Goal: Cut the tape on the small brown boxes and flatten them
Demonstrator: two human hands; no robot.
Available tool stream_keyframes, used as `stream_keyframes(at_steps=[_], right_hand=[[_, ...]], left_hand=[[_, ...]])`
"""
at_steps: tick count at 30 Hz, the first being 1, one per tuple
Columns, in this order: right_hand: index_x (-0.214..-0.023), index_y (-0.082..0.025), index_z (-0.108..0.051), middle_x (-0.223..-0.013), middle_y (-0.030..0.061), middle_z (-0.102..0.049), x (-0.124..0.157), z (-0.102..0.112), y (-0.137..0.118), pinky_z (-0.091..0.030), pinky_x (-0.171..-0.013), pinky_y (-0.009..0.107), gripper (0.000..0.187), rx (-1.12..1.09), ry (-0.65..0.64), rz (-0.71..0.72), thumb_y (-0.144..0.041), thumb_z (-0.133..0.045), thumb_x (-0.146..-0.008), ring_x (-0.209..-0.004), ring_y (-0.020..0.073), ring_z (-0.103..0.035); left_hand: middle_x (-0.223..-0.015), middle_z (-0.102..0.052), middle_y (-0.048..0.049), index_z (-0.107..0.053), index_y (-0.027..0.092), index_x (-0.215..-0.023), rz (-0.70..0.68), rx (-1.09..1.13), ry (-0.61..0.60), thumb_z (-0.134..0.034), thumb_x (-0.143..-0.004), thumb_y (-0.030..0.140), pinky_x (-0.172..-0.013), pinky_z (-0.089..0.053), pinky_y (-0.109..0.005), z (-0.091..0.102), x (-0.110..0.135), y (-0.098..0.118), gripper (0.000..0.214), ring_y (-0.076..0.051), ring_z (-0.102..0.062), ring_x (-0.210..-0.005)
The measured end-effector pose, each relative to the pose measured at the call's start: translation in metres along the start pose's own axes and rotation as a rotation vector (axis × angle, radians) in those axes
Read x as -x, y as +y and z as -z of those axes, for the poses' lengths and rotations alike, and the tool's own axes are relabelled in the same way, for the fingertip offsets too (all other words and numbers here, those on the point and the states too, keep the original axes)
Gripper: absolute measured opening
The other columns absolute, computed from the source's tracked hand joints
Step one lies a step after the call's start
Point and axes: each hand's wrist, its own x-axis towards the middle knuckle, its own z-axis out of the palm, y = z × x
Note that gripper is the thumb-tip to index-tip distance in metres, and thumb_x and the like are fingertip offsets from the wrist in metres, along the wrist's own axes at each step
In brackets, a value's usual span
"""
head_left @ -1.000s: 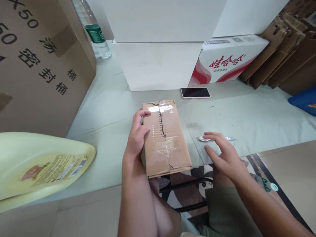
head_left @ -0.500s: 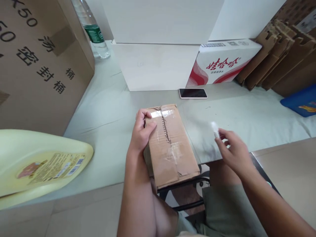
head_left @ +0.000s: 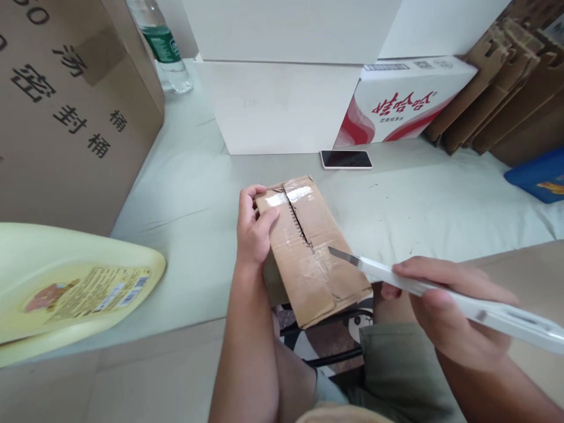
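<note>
As the left hand clasps the cardboard box over the tabletop's near edge, a wobble could make the knife gripped by the right hand skid toward the left one.

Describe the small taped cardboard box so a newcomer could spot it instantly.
Start at the white boxes at the back of the pale cloth. Come nearer, slightly left of the black-screened phone, to the small cardboard box in the left hand. Unlike the big printed carton at far left, it has shiny clear tape and a dark jagged slit along its middle.
</note>
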Motion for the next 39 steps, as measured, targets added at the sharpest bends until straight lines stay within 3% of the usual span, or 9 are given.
stream_keyframes(at_steps=[5, 10, 15, 21, 24, 29, 35, 39], right_hand=[[-0.116, -0.027, -0.076, -0.081, 0.0034, -0.080, 0.002, -0.006, 0.003, -0.063, -0.058, 0.026, 0.019, 0.062, -0.014, -0.044, -0.031, -0.074, -0.098, -0.063, 0.0172, -0.075], [-0.127, -0.024, -0.068, -0.091, 0.0070, -0.082, 0.003, -0.009, 0.006, -0.067, -0.062, 0.026, 0.026, -0.169, -0.111, -0.177, -0.038, -0.055, -0.109, -0.071, 0.0180, -0.079], [-0.126, -0.027, -0.071, -0.091, 0.0023, -0.084, 0.006, 0.001, 0.004, -0.066, -0.065, 0.019, 0.022, 0.013, -0.241, -0.077, -0.028, -0.062, -0.106, -0.071, 0.0147, -0.081], [-0.125, -0.025, -0.072, -0.091, 0.0045, -0.084, 0.004, 0.001, -0.003, -0.065, -0.061, 0.020, 0.023, 0.031, -0.318, -0.125, -0.031, -0.062, -0.105, -0.070, 0.0169, -0.081], [-0.129, -0.029, -0.071, -0.092, 0.0033, -0.084, 0.003, 0.001, -0.003, -0.066, -0.064, 0.021, 0.026, 0.028, -0.254, -0.058, -0.028, -0.062, -0.105, -0.072, 0.0166, -0.081], [-0.131, -0.031, -0.075, -0.099, 0.0081, -0.081, 0.008, 0.000, 0.004, -0.065, -0.065, 0.032, 0.036, -0.008, -0.132, 0.057, -0.048, -0.053, -0.108, -0.076, 0.0216, -0.078], [-0.114, -0.026, -0.070, -0.089, 0.0070, -0.082, 0.014, -0.006, 0.005, -0.064, -0.057, 0.028, 0.016, 0.026, 0.044, -0.059, -0.028, -0.071, -0.098, -0.067, 0.0206, -0.077], [-0.106, -0.024, -0.069, -0.098, 0.0067, -0.084, 0.004, -0.005, -0.001, -0.064, -0.062, 0.024, 0.016, 0.120, -0.027, 0.107, -0.017, -0.073, -0.092, -0.077, 0.0196, -0.081]], left_hand=[[-0.105, -0.061, -0.0025, -0.056, 0.026, -0.103, -0.012, 0.002, -0.005, -0.069, -0.069, 0.030, -0.077, -0.046, -0.033, -0.001, 0.002, 0.001, 0.037, -0.019, -0.055, -0.083], [-0.105, -0.061, -0.0028, -0.056, 0.027, -0.106, -0.031, -0.032, -0.023, -0.068, -0.073, 0.031, -0.076, -0.046, -0.032, 0.002, 0.003, -0.003, 0.035, -0.020, -0.056, -0.085], [-0.110, -0.061, -0.0036, -0.054, 0.027, -0.108, -0.036, -0.068, -0.054, -0.066, -0.076, 0.034, -0.084, -0.047, -0.034, 0.001, 0.002, -0.005, 0.035, -0.021, -0.058, -0.090], [-0.105, -0.060, -0.0030, -0.055, 0.027, -0.107, -0.053, -0.068, -0.034, -0.067, -0.075, 0.033, -0.080, -0.046, -0.033, -0.001, 0.001, -0.004, 0.034, -0.020, -0.056, -0.086], [-0.107, -0.060, -0.0031, -0.054, 0.027, -0.107, -0.039, -0.054, -0.042, -0.067, -0.075, 0.034, -0.081, -0.046, -0.033, -0.001, 0.003, -0.004, 0.035, -0.020, -0.055, -0.086], [-0.109, -0.060, -0.0034, -0.054, 0.028, -0.109, -0.034, -0.067, -0.050, -0.066, -0.077, 0.034, -0.082, -0.046, -0.034, 0.001, 0.003, -0.005, 0.035, -0.021, -0.057, -0.088], [-0.107, -0.061, -0.0028, -0.056, 0.027, -0.109, -0.055, -0.049, -0.052, -0.068, -0.077, 0.032, -0.080, -0.046, -0.033, 0.001, 0.000, -0.009, 0.034, -0.019, -0.057, -0.086], [-0.103, -0.063, -0.0018, -0.058, 0.027, -0.107, -0.068, -0.023, -0.035, -0.071, -0.074, 0.033, -0.075, -0.047, -0.031, 0.002, -0.001, -0.012, 0.036, -0.018, -0.056, -0.082]])
